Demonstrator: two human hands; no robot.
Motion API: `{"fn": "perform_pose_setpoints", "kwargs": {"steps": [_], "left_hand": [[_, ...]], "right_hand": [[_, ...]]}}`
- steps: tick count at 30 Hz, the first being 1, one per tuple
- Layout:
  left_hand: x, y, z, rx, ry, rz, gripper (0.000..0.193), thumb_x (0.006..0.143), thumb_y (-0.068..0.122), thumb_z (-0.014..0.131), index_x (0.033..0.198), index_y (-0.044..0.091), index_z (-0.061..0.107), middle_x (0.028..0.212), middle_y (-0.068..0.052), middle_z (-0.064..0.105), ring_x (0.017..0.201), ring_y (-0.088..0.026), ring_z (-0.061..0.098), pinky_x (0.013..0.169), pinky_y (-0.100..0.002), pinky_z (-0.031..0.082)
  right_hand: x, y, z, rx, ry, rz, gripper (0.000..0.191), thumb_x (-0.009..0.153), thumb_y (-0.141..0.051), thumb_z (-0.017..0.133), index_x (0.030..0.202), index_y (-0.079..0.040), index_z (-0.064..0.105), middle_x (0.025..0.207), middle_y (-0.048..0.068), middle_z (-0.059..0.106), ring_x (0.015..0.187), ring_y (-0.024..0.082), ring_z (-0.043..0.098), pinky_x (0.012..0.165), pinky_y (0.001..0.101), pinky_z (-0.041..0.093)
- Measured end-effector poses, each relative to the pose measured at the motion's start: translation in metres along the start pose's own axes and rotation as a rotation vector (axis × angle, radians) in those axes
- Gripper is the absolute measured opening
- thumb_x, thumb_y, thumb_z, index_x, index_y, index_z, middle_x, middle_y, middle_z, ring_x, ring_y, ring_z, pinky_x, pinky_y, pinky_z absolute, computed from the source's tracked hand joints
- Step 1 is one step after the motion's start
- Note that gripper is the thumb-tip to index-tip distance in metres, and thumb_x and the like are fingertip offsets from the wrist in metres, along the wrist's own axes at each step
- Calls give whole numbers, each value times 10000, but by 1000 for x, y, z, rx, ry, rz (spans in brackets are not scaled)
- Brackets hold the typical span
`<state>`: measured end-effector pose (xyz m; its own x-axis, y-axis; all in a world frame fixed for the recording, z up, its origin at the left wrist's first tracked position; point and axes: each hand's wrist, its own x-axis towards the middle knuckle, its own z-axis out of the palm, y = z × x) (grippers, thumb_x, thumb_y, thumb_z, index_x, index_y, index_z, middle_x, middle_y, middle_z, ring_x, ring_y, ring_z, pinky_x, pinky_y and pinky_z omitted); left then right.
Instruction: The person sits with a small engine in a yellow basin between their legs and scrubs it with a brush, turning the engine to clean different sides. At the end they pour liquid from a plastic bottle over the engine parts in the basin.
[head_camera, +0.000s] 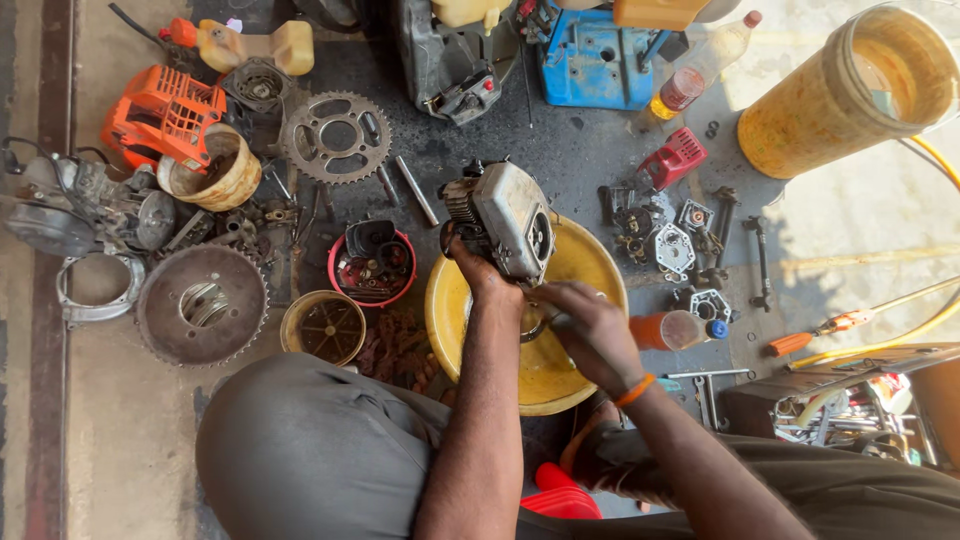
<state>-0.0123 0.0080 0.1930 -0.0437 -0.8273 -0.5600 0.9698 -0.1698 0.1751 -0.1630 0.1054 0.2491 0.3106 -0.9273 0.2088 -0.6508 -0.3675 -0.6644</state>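
Small engine up over the yellow basin, both hands on the job.

From my head view: my left hand (478, 272) wraps shut around the lower edge of the small engine (503, 217), holding it tilted above the yellow basin (590, 262). My right hand (590, 325) is curled, fingers pinched on something small underneath, which I cannot make out. It looks heavy, rigid and oily, likely slippery; the solid metal casing seems the safest grip, not the cooling fins.
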Motion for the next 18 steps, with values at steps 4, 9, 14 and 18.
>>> {"fn": "perform_pose_setpoints", "kwargs": {"steps": [4, 9, 14, 18], "left_hand": [[-3, -6, -8, 95, 53, -117, 817, 917, 735, 290, 1484, 192, 518, 1489, -76, 554, 1359, -263, 527, 1110, -475, 432], [11, -17, -18, 45, -18, -91, 791, 944, 715, 328, 1480, 175, 545, 1486, -68, 575, 1362, -268, 548, 1137, -458, 441], [17, -20, -24, -46, 26, -122, 766, 948, 690, 288, 1481, 196, 531, 1471, -48, 579, 1360, -267, 544, 1133, -476, 441], [7, -15, -17, 55, 9, -115, 762, 954, 687, 279, 1507, 210, 496, 1488, -66, 550, 1397, -269, 508, 1143, -505, 427]], "right_hand": [[7, -17, -8, -260, -81, 8, 348, 889, -54, 643, 1233, -86, 690, 1225, 114, 696, 1037, 353, 707, 890, 429, 574], [-8, -12, 6, -170, -25, -105, 346, 890, -85, 669, 1236, -97, 683, 1267, 126, 677, 1087, 355, 700, 911, 421, 574], [-10, -10, 12, -199, -45, 42, 358, 872, -71, 660, 1229, -80, 681, 1263, 122, 685, 1067, 339, 702, 910, 426, 574], [-4, -8, 7, -166, -20, 44, 349, 885, -60, 650, 1232, -69, 679, 1245, 122, 693, 1059, 328, 711, 907, 414, 588]]}}
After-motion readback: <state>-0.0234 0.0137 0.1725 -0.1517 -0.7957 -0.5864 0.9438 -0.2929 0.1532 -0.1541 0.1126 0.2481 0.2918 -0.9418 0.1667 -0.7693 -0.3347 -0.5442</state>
